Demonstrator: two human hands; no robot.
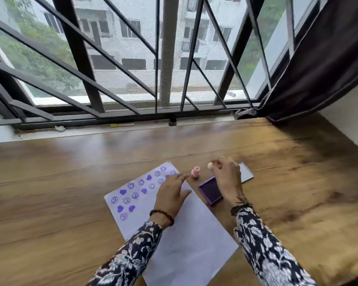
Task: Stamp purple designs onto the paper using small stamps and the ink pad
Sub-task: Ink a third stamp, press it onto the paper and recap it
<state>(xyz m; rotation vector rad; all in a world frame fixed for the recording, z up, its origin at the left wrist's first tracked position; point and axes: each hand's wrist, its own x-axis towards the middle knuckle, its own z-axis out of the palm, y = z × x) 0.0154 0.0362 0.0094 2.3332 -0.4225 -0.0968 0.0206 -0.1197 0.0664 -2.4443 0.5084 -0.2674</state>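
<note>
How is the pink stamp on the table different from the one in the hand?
The pink stamp on the table stands upright by itself, untouched, while the stamp in the right hand is pinched in the fingertips and lifted off the wood. The standing stamp sits just past the paper's edge; the held one hangs beyond the purple ink pad. The held stamp looks blurred; the standing one is sharp. Both are small and pale pink.

Soft, even daylight enters through the window (132,48); wide-angle distortion bends the edges, and the right hand (225,174) is motion-blurred.
</note>
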